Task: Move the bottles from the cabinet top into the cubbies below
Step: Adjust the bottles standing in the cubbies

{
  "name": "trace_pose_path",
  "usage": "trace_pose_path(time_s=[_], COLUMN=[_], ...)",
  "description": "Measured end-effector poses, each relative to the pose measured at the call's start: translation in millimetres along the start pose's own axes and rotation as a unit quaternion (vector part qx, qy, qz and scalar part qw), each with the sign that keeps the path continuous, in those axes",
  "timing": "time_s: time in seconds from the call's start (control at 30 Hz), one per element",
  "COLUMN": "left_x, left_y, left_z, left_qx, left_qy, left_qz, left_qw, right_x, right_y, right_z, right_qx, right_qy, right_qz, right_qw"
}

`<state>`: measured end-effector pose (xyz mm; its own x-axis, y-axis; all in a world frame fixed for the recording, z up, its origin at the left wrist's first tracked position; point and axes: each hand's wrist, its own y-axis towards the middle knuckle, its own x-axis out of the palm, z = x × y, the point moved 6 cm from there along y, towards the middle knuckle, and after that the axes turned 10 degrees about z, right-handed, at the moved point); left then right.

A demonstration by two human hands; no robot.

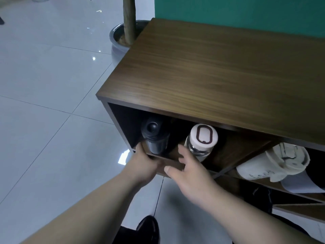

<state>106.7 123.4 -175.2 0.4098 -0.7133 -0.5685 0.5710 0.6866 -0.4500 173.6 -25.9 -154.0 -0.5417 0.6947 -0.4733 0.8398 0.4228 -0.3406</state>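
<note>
Two bottles are seen in the cabinet's left cubby, the dark bottle left of the capped bottle; a mug lies in the cubby to the right.

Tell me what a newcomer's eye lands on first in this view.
First, the two hands at the cubby's front edge: the left hand beside the black bottle, the right hand open just short of the clear bottle with a white cap. Both bottles stand in the cubby under the bare wooden cabinet top. To the right, a cream tumbler lies tilted in the next cubby.
</note>
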Motion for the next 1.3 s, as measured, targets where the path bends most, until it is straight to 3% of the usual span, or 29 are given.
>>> trace_pose_path(time_s=[0.37, 0.57, 0.93, 1.3], left_x=[-6.5, -9.8, -8.2, -10.7], left_y=[35.3, 31.6, 34.8, 19.5], left_z=[-9.5, 8.0, 9.7, 12.5], left_qx=[0.062, 0.112, 0.113, 0.068], left_qy=[-0.001, -0.002, 0.042, 0.107], left_qz=[-0.046, -0.021, 0.023, -0.018], left_qw=[0.997, 0.993, 0.992, 0.992], right_x=[16.0, 15.9, 22.4, 23.3], right_y=[55.0, 58.7, 61.5, 37.7], right_z=[-38.0, -39.7, -37.2, -27.8], right_qx=[-0.038, -0.049, -0.051, 0.02], right_qy=[0.059, 0.046, 0.039, 0.026], right_qz=[0.087, 0.101, 0.098, 0.051], right_qw=[0.994, 0.993, 0.993, 0.998])
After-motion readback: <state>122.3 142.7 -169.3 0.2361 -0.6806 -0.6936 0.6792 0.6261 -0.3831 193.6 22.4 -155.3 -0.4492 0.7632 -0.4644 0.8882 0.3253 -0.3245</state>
